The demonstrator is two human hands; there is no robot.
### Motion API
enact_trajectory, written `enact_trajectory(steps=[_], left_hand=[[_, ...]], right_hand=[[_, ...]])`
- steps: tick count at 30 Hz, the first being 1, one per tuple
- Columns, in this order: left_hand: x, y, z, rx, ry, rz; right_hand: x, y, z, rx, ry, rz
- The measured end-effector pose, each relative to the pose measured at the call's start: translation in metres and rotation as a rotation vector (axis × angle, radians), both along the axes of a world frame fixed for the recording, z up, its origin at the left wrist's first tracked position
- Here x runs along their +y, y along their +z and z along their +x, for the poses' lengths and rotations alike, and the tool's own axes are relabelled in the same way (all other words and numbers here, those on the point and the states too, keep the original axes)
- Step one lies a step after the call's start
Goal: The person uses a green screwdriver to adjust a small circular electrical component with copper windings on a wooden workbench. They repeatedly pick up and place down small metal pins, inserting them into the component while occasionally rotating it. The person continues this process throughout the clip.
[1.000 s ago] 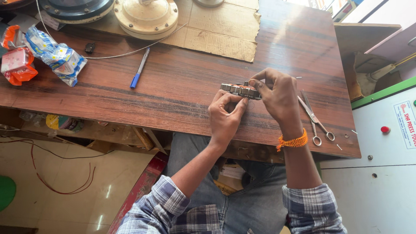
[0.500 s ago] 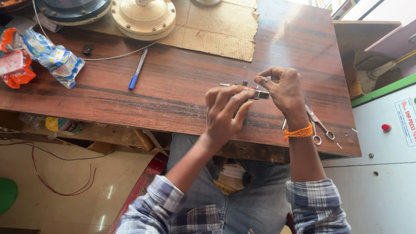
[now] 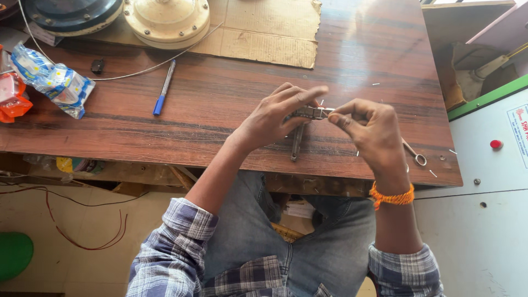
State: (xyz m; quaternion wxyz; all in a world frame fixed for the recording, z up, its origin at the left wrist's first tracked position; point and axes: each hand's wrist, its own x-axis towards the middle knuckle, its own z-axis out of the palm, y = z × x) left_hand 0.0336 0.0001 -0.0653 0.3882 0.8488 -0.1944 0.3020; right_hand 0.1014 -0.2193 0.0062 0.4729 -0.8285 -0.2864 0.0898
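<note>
Hands: left hand (image 3: 275,118), right hand (image 3: 369,129) pinch slim metal part (image 3: 311,113) | grainy wooden table (image 3: 220,104)

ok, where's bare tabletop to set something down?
Bare wood lies between the blue-capped pen and the left hand, and right of the brown cardboard sheet. Crowded: around the small metal part both hands hold, silver scissors by the right hand.

blue-white-yellow crinkled plastic packet (image 3: 52,81): lies on the wooden table (image 3: 220,104), near its left end | red-orange packet (image 3: 11,96): at the table's left edge, just left of the blue packet, cut off by the frame | white printed label (image 3: 520,127): well right of the table, on a white cabinet, red and blue print
</note>
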Motion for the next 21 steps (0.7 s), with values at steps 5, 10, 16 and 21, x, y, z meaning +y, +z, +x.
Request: enact_trajectory(steps=[5,10,16,21], left_hand=[[0.003,-0.005,0.003,-0.041,0.033,0.084],[0.003,0.002,-0.001,0.009,-0.018,0.006],[-0.001,0.011,-0.008,-0.077,-0.022,0.036],[-0.010,-0.008,-0.022,-0.320,0.179,0.339]], right_hand=[[0.010,-0.015,-0.025,-0.186,0.003,-0.007],[0.018,-0.045,-0.037,-0.339,0.034,0.058],[0.008,-0.059,-0.039,-0.329,0.044,0.067],[-0.003,-0.049,-0.047,-0.307,0.053,0.024]])
